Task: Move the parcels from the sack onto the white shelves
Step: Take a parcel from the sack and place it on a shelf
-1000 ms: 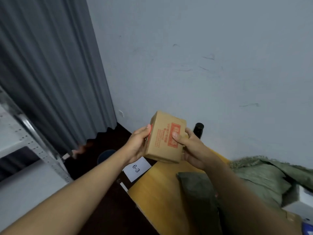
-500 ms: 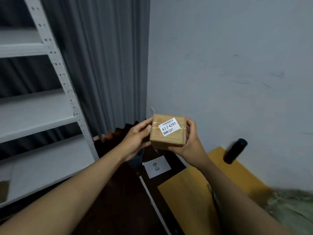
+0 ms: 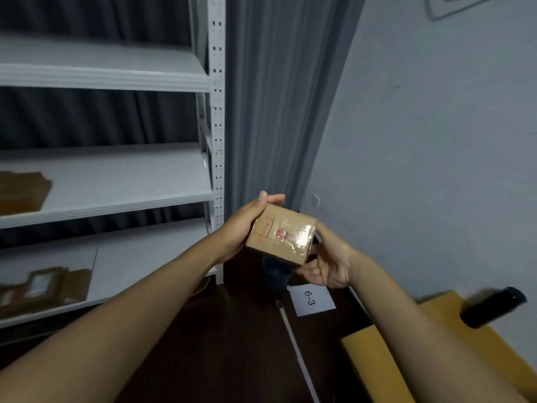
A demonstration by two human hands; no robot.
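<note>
A small brown cardboard parcel (image 3: 280,234) with red print and clear tape is held between both hands in the middle of the view. My left hand (image 3: 242,228) grips its left side, thumb over the top edge. My right hand (image 3: 327,261) cups it from below and the right. The white shelves (image 3: 125,181) stand to the left, their near post just left of my left hand. Brown parcels lie on the middle shelf (image 3: 21,193) and the lower shelf (image 3: 46,286) at the far left. The sack is out of view.
A grey curtain (image 3: 270,97) hangs behind the shelves, next to a pale wall (image 3: 430,141). A yellow table (image 3: 436,344) with a black cylinder (image 3: 492,306) sits at lower right. On the dark floor lie a paper label "6-3" (image 3: 311,299) and a dark round container (image 3: 276,274).
The view has swung left, bringing the shelves in and the sack out. The parcel has been turned in my hands: the white label face gave way to a taped, red-printed face.
</note>
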